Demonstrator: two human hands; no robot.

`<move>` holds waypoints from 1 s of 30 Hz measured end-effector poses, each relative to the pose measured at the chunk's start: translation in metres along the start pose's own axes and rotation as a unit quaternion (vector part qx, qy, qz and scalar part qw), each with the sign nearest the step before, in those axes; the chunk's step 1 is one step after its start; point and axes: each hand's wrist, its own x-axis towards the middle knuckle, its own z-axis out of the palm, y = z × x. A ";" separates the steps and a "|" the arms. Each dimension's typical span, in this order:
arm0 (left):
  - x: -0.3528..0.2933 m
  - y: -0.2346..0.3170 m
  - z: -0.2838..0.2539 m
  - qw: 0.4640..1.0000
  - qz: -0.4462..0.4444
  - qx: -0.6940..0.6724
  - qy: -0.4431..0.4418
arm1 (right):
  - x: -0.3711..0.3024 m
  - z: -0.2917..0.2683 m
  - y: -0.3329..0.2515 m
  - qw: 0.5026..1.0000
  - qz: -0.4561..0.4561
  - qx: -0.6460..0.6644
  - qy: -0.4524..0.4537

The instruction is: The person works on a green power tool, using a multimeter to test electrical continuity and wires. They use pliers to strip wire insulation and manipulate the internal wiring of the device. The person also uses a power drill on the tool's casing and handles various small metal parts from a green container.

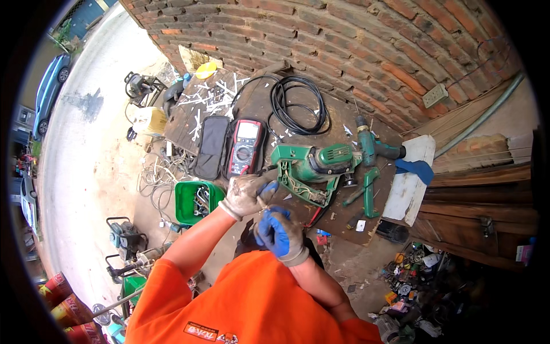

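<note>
My left hand [249, 194], in a grey-and-blue work glove, is closed at the near edge of the wooden table. Just below and to its right, my right hand [282, 235] in a matching glove has its fingers curled in. A small, thin, tan piece shows between the two hands, too small to name. Beyond them lies a green power tool [312, 166] with its housing opened and inner parts showing. A red-and-black multimeter [245, 148] rests in its unfolded black case [212, 146], just past my left hand. A red-handled probe or tool [314, 217] lies near my right hand.
A coil of black cable [298, 106] lies at the back, against the brick wall. On the right are a green cordless drill [366, 140], a loose green housing piece [371, 192] and a white board [409, 195]. A green bin [186, 203] of metal tools stands left.
</note>
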 end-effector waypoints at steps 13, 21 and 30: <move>0.008 -0.007 -0.021 0.999 -0.037 0.021 0.011 | -0.029 -0.049 -0.048 0.995 -0.013 -0.095 -0.007; 0.047 -0.023 -0.032 0.998 0.051 -0.001 -0.033 | -0.020 -0.073 -0.034 0.984 0.148 -0.044 -0.092; 0.033 -0.033 -0.013 0.999 0.001 0.019 -0.050 | -0.015 -0.031 -0.030 0.995 -0.041 0.084 -0.045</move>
